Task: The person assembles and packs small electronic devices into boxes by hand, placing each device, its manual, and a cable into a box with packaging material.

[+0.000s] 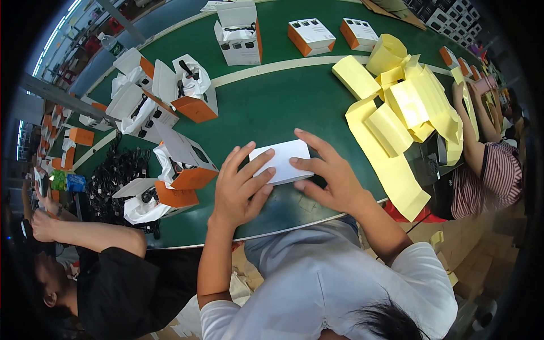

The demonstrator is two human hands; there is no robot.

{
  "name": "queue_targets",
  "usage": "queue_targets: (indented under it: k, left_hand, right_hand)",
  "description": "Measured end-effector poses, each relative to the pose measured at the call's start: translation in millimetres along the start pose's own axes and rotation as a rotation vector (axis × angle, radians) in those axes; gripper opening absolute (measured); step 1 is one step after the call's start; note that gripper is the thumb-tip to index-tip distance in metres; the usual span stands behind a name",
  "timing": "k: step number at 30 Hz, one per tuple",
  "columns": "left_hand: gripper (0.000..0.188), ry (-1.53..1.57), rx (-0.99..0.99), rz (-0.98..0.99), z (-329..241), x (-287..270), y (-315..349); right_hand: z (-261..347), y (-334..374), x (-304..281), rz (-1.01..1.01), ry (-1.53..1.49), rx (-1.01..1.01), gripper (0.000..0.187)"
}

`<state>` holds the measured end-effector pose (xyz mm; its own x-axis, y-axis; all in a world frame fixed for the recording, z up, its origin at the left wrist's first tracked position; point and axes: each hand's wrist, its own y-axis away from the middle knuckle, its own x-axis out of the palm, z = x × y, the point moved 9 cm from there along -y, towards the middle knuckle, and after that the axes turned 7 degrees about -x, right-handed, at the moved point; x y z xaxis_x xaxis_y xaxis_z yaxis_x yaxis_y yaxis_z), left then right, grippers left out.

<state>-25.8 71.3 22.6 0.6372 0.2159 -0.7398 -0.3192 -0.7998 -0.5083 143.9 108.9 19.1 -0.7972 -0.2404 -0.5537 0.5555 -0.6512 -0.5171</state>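
A closed white box (281,157) is between my two hands, its plain top facing up, above the green table. My left hand (241,184) grips its left end, index and middle fingertips on the top and thumb by the near side. At the right end is my right hand (331,173), one fingertip on the top, another near the far corner, the thumb by the near corner. I cannot tell whether the box rests on the table. Just left of my left hand stands an open white-and-orange box (192,175) with white wrapping inside.
More open boxes (195,102) stand at left, beside a heap of black cables (116,181). Yellow card inserts (405,102) are piled at right. Closed boxes (311,37) line the far side. Co-workers' arms (96,235) reach in at both sides.
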Motion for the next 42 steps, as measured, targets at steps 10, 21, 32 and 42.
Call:
queue_targets:
  k: [10,21,32,42]
  left_hand:
    - [0.037,-0.11,0.024,-0.18,-11,15,10]
    - [0.036,-0.05,-0.054,-0.333,1,21,10]
    - [0.027,-0.014,-0.174,-0.427,26,14,17]
    - [0.026,-0.029,-0.118,-0.285,24,29,13]
  right_hand:
    - [-20,21,16,-0.036,0.02,-0.117,0.052]
    - [-26,0,10,-0.138,-0.097,-0.168,0.047]
    - [-44,-245,-56,-0.602,0.107,-0.315,0.044]
    - [-248,-339,110,0.13,0.122,0.657,0.044]
